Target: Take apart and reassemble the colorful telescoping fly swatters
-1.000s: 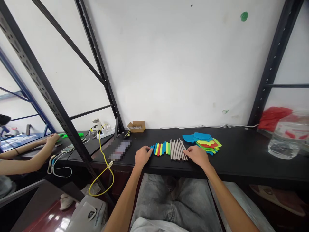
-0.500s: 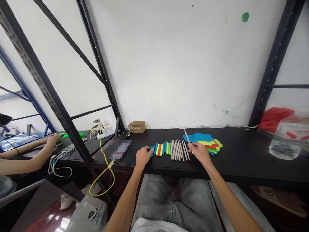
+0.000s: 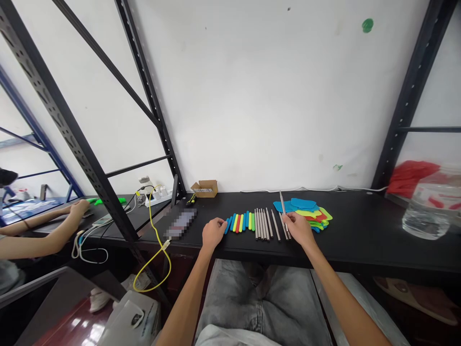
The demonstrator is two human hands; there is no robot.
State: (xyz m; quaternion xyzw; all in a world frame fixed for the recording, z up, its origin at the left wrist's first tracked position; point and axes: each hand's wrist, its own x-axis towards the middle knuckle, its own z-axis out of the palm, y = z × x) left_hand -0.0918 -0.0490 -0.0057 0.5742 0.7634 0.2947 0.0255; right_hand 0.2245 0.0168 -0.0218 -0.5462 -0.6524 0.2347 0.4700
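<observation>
My right hand is closed on thin grey metal rods, which stick out past the fingertips away from me; their exact number is hard to tell. To its left lies a row of similar grey rods, with one rod apart between row and hand. Farther left is a row of short yellow, red, green and blue sticks. My left hand has its fingers curled together against the blue stick at the left end; whether it grips it is unclear. Flat coloured pieces lie piled behind my right hand.
A small open cardboard box stands at the back. To the left lie a blurred phone and a yellow cable. A large clear water jug is at the right. Another person's arms rest at the far-left table.
My right hand has drawn a rod or two away from the right end of the grey row, so gaps show there. The rods it holds point more straight ahead. My left hand has barely moved.
</observation>
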